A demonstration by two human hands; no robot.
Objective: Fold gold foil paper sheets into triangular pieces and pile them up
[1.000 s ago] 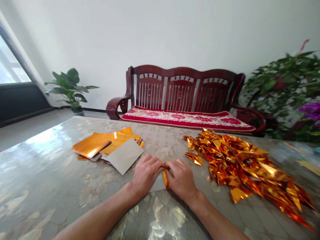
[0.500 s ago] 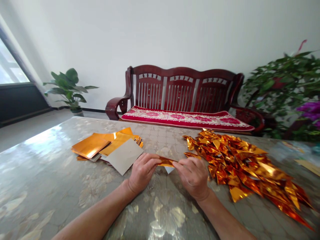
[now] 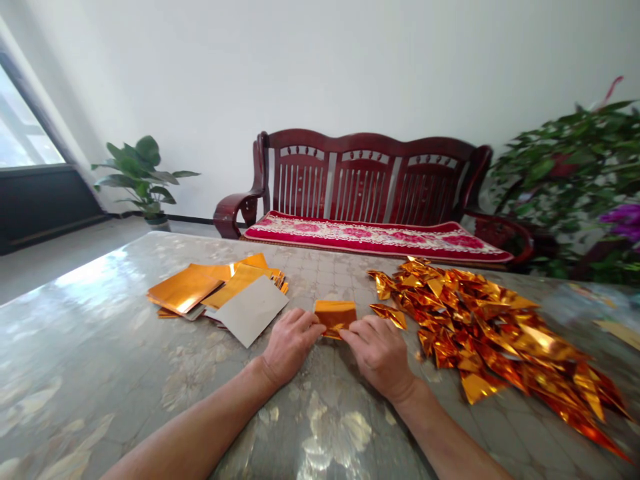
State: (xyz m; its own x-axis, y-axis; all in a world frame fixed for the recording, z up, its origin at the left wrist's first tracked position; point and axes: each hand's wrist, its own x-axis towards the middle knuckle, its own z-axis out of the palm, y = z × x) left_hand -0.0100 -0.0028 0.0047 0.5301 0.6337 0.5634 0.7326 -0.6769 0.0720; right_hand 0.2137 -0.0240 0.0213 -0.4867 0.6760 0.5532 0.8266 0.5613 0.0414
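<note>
In our left grip (image 3: 290, 345), thumb and fingers are pinched together at the left near corner of a folded orange-gold foil paper (image 3: 335, 313); our right grip (image 3: 381, 353) is likewise closed around its right near corner. The foil paper spans the gap between the two, its shiny face showing just beyond our fingertips; we cannot tell whether it touches the tabletop (image 3: 125, 360). Left of our left grip lies a loose stack of foil sheets (image 3: 186, 288), a pale sheet (image 3: 253, 312) slanting across its near side. Right of our right grip spreads a heap of folded foil pieces (image 3: 480, 320), with one pointed piece (image 3: 389, 313) just beyond that grip. Beyond both grips stands a wooden settee (image 3: 361, 183).
</note>
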